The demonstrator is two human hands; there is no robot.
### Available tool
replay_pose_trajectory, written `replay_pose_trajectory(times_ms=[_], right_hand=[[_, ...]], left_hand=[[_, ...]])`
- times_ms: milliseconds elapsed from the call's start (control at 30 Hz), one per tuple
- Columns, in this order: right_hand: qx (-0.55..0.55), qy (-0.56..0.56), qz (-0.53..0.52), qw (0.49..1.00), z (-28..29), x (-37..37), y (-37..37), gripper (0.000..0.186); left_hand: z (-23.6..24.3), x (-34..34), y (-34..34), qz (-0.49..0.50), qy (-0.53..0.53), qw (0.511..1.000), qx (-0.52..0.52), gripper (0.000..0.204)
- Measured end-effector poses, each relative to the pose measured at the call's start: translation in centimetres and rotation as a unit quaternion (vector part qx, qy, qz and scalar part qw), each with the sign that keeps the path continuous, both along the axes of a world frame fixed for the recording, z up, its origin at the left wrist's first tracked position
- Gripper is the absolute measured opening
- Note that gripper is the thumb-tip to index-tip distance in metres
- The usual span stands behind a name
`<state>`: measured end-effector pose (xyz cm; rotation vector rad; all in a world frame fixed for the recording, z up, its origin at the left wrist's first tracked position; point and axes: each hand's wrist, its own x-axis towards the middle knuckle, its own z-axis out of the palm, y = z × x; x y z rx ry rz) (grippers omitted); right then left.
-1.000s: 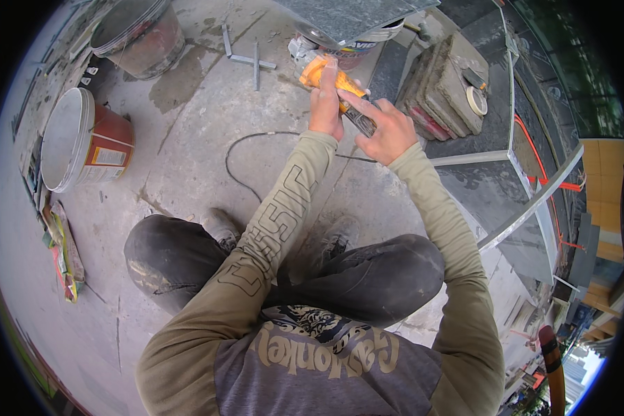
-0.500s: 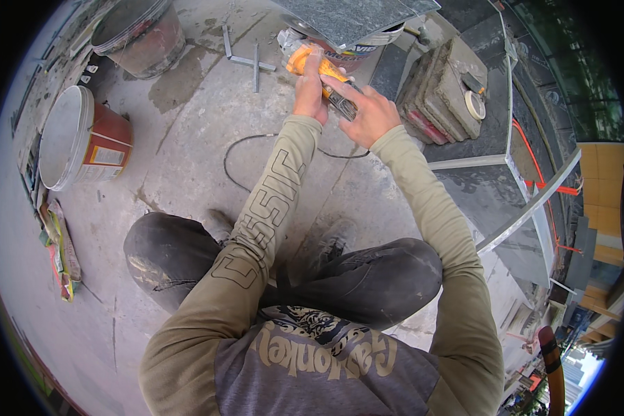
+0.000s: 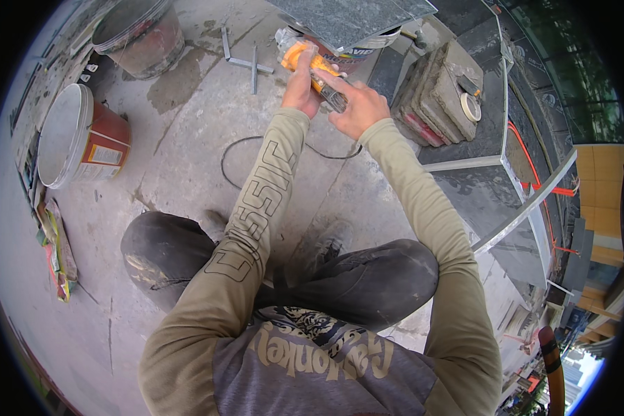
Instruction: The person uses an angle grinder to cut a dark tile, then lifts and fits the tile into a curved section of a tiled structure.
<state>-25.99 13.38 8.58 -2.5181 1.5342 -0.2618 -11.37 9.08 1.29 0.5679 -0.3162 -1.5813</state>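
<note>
Both of my hands are on an orange angle grinder (image 3: 322,64) held at arm's length. Wrapped round the orange body near its front is my left hand (image 3: 303,91). My right hand (image 3: 361,107) grips the darker rear part, with its fingers reaching over the top. The grinder's head is beside the near left edge of a dark grey stone tile (image 3: 357,19), which lies on a bucket (image 3: 347,62). Whether the disc touches the tile cannot be made out. A thin black cord (image 3: 223,163) loops over the floor below the grinder.
Two buckets stand at left, a red and white one (image 3: 105,149) and a dirty one (image 3: 140,45). Grey metal strips (image 3: 243,64) lie left of the grinder. At right are stacked concrete slabs (image 3: 433,90), a tape roll (image 3: 470,107) on them, and a long metal bar (image 3: 527,211).
My hands and the grinder have shifted a little left and away from me, closer to the tile's left side. The grip looks much the same.
</note>
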Motion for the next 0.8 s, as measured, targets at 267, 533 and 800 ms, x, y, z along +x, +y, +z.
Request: replay_pose_trajectory(times_ms=[267, 533, 800], right_hand=[[-0.005, 0.002, 0.005, 1.000, 0.4, -3.6, 3.4, 0.085], [-0.025, -0.035, 0.032, 0.999, 0.1, -5.7, 4.7, 0.084], [-0.007, -0.029, 0.015, 0.999, 0.6, -6.2, 5.6, 0.085]], left_hand=[[0.3, -3.9, 3.9, 0.025, 0.031, 0.999, -0.029, 0.047], [0.7, -6.0, 5.1, 0.049, 0.025, 0.998, 0.007, 0.048], [1.4, -7.0, 5.9, 0.074, 0.057, 0.995, 0.032, 0.042]])
